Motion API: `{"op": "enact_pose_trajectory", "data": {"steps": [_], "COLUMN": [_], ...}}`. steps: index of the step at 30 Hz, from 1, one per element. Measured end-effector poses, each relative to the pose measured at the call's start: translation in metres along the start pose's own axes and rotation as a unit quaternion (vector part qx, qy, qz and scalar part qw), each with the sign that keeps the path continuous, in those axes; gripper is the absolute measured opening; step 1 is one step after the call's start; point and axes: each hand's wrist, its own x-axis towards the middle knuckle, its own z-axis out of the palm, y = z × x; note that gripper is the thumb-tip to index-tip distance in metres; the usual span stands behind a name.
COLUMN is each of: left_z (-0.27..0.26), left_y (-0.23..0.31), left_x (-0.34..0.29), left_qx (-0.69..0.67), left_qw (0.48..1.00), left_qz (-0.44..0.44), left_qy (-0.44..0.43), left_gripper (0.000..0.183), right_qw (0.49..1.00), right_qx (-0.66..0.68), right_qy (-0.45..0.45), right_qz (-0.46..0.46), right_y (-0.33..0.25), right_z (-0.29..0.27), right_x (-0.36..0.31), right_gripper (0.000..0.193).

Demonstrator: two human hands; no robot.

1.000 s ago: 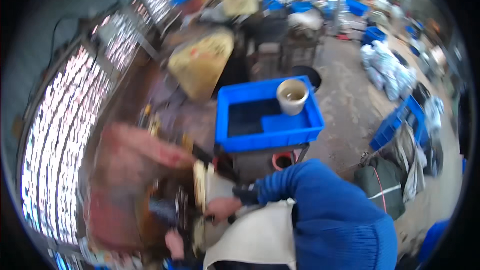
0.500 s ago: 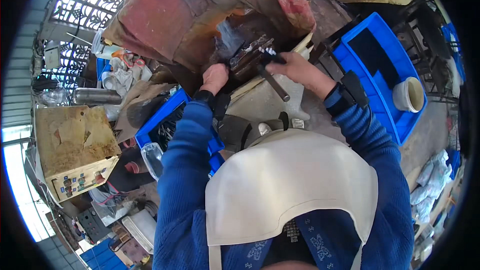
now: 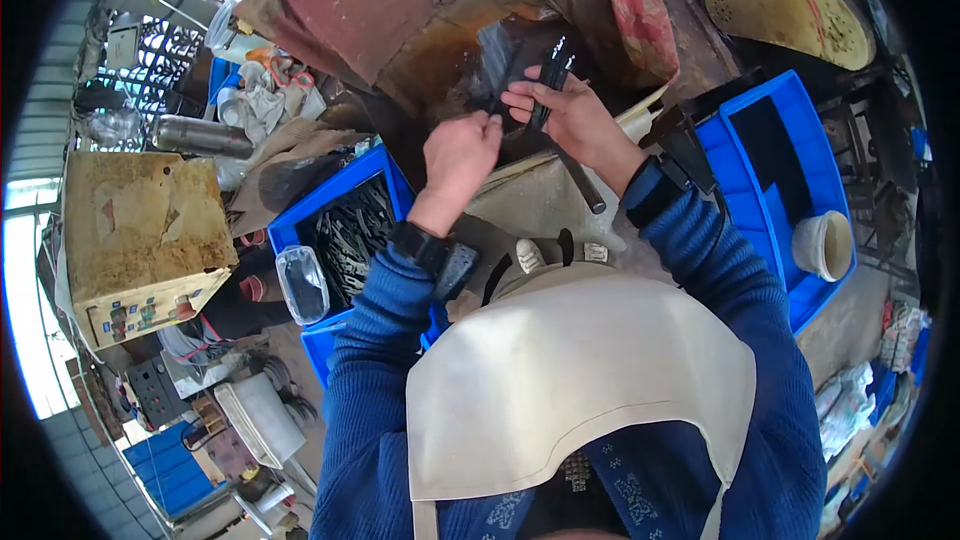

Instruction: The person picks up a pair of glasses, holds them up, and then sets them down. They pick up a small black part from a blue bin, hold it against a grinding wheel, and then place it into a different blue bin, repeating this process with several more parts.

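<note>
My right hand (image 3: 580, 120) holds a small bundle of slim dark metal pieces (image 3: 552, 80) upright between thumb and fingers; their upper tips gleam white. My left hand (image 3: 460, 160) is beside it, with thumb and fingertips pinched together near the right fingers. Whether a small piece sits in that pinch I cannot make out. Below my right hand a dark round bar (image 3: 582, 185) slants toward me. Both hands are in front of a dark, rust-stained recess (image 3: 440, 75) under a worn red cloth cover (image 3: 345, 15).
A blue bin (image 3: 395, 180) full of dark metal strips stands left of my legs, with a clear plastic tub (image 3: 302, 285) at its edge. To the right, a blue tray (image 3: 770, 195) holds a whitish pot (image 3: 822, 245). A rusty-topped control box (image 3: 145, 210) is far left.
My left hand has drawn back from the recess and moved right, close to my right hand. My right hand has turned palm-up, raising the dark pieces. The view has shifted slightly.
</note>
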Motion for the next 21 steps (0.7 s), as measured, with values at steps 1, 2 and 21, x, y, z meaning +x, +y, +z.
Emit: {"op": "enact_pose_trajectory", "data": {"steps": [1,2,21], "left_z": [0.000,0.001,-0.004], "left_y": [0.006,0.012,0.045], "left_x": [-0.003,-0.005,-0.019], "left_qx": [0.046,0.045,0.164], "left_qw": [0.997,0.998,0.966], "left_qz": [0.048,0.039,0.168], "left_qy": [0.040,0.030,0.112], "left_gripper": [0.024,0.024,0.007], "right_qw": [1.000,0.999,0.990], "right_qx": [0.017,0.034,0.054], "right_qy": [-0.015,-0.035,-0.124], "right_qz": [-0.005,-0.016,-0.028], "right_y": [0.003,0.006,-0.007], "right_z": [0.002,0.004,0.005], "right_x": [0.002,0.003,-0.027], "right_gripper": [0.023,0.024,0.044]}}
